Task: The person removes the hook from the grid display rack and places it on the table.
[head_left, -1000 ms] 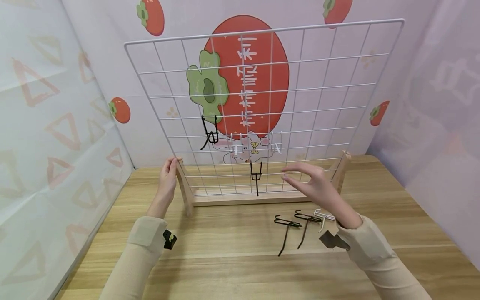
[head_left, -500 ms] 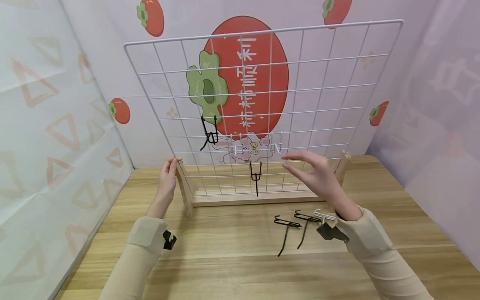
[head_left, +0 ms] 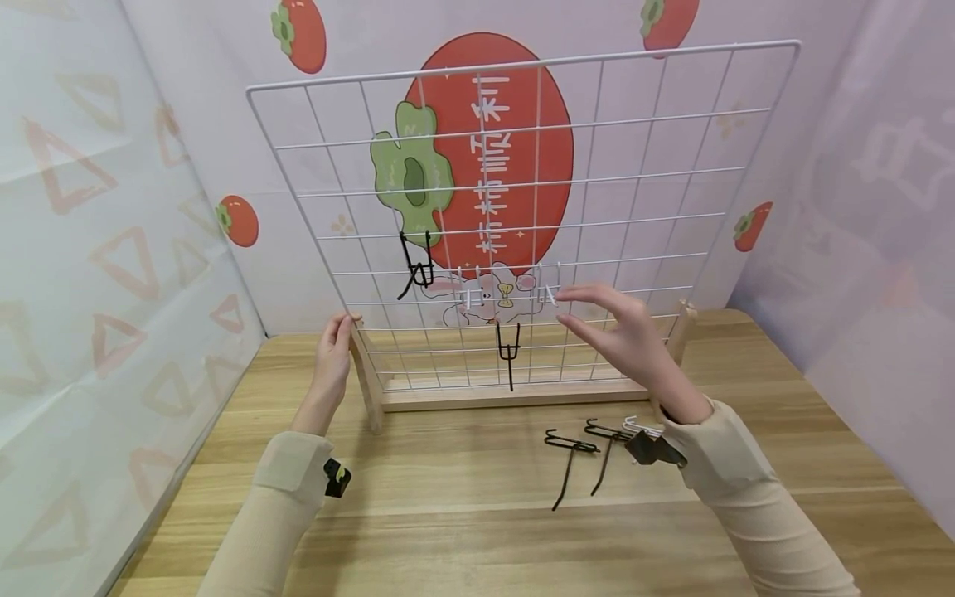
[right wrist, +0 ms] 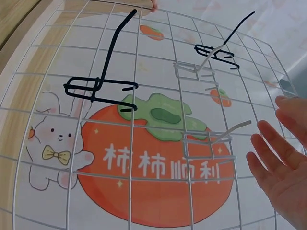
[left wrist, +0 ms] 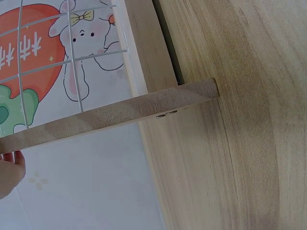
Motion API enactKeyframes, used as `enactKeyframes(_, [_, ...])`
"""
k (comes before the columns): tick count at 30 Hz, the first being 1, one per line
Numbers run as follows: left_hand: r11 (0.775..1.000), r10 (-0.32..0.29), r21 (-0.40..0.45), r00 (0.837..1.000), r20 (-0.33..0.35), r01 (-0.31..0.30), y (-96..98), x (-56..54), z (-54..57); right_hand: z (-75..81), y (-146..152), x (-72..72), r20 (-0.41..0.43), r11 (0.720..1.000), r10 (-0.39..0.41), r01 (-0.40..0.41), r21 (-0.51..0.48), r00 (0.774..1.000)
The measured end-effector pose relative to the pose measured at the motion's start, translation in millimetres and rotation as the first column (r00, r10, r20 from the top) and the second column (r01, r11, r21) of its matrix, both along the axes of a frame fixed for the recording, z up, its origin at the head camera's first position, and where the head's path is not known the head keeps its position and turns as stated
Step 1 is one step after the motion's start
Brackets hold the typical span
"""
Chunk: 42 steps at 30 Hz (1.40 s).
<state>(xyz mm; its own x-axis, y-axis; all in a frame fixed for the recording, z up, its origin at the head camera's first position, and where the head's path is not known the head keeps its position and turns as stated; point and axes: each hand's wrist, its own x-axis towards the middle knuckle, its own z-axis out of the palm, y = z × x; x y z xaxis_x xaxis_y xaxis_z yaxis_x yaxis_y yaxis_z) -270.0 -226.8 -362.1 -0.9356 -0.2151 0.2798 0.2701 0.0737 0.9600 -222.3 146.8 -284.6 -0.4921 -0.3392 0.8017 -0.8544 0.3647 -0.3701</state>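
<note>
My left hand (head_left: 333, 352) grips the top of the left wooden leg (head_left: 366, 373) of a stand holding a white wire grid (head_left: 522, 63). In the left wrist view, its fingers are at the far end of that leg. My right hand (head_left: 627, 332) is empty, with thumb and fingers apart. Its fingertips are right by the tip of a white hook (head_left: 551, 295) hung on the grid. Left of it hangs another white hook (head_left: 468, 299). A black hook (head_left: 510, 351) hangs lower in the middle, and another black hook (head_left: 420, 272) higher on the left.
Two loose black hooks (head_left: 570, 446) and a white hook (head_left: 638, 426), partly hidden by the right wrist camera, lie on the wooden table (head_left: 448, 531) in front of the stand. Behind the grid is a printed backdrop (head_left: 634, 99) with persimmons and a rabbit.
My right hand has moved up and slightly left, from below the right white hook to its tip. The left hand stays on the leg.
</note>
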Motion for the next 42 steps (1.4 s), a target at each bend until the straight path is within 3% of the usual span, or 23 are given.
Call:
enactKeyframes(8, [1.0, 0.004, -0.001, 1.0, 0.002, -0.004, -0.3, 0.0, -0.9, -2.3, -2.7, -7.2, 0.101, 0.999, -0.035, 0.034, 0.007, 0.994])
enactKeyframes(20, [1.0, 0.003, 0.009, 1.0, 0.0, -0.003, -0.6, -0.5, -1.2, -8.1, -3.9, -16.7, 0.189, 0.999, -0.04, 0.04, 0.004, 0.981])
enactKeyframes(33, [1.0, 0.008, 0.0, 1.0, 0.006, -0.008, 0.4, -0.3, 0.1, -12.4, -6.6, -21.5, 0.199, 0.996, 0.023, -0.005, -0.087, 0.98])
enactKeyframes(42, [1.0, 0.008, -0.003, 1.0, 0.018, -0.008, 1.4, 0.1, 0.3, -14.1, -8.1, -21.2, 0.224, 0.996, -0.001, 0.022, -0.092, 0.975])
